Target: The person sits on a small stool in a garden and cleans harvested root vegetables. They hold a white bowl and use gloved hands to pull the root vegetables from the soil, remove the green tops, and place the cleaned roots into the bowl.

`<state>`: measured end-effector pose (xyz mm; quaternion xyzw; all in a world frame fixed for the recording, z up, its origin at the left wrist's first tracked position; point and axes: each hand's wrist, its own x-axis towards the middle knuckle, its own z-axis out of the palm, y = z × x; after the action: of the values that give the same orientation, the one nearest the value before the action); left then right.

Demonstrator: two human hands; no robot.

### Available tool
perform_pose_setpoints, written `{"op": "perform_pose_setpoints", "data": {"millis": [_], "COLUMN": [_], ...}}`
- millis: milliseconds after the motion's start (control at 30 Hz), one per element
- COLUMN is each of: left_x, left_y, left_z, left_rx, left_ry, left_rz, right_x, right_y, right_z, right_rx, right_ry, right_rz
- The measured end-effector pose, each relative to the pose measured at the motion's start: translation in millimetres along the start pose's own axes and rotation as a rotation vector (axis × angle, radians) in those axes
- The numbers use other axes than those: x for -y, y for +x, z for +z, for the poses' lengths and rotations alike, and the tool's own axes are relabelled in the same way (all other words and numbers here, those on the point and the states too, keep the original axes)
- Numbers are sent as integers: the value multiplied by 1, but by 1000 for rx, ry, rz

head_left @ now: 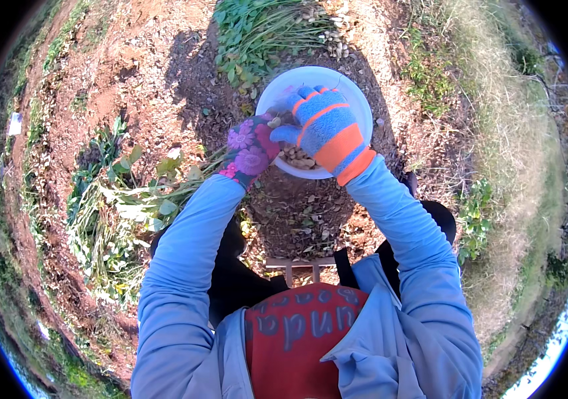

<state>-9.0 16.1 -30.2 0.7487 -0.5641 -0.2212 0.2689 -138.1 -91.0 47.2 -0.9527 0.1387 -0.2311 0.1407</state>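
Note:
My left hand, in a dark floral glove, grips the root end of a peanut plant whose stems and leaves trail out to the left below the wrist. Close beside it, over a white plastic basin, is my right hand in a blue and orange striped glove, its fingers bent near the roots. Whether those fingers pinch a pod is hidden. Unshelled peanuts lie in the bottom of the basin, partly covered by my hands.
Beyond the basin lies a bundle of green peanut plants, with peanut pods at its right end. Pulled stems and leaves are heaped at the left. Dry grass borders the right side. A small seat's slatted edge shows between my legs.

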Motion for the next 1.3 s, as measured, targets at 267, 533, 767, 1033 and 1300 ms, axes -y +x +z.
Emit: {"op": "perform_pose_setpoints", "data": {"millis": [267,533,767,1033,1300], "left_x": [-17,7,-19,-22,-25], "left_y": [11,32,18,18,22], "left_z": [-2,-54,-60,-31,-3], "left_rx": [-15,60,104,124,-80], "left_ry": [-159,-255,-646,-721,-879], "left_rz": [-37,-329,-330,-421,-232], "right_x": [14,-7,-85,-70,-57], "right_y": [-15,-24,-45,-20,-28], "right_z": [10,-9,58,115,116], "right_rx": [36,-229,17,51,-271], "right_ry": [11,768,620,1246,672], "right_rz": [-106,328,373,597,292]}}
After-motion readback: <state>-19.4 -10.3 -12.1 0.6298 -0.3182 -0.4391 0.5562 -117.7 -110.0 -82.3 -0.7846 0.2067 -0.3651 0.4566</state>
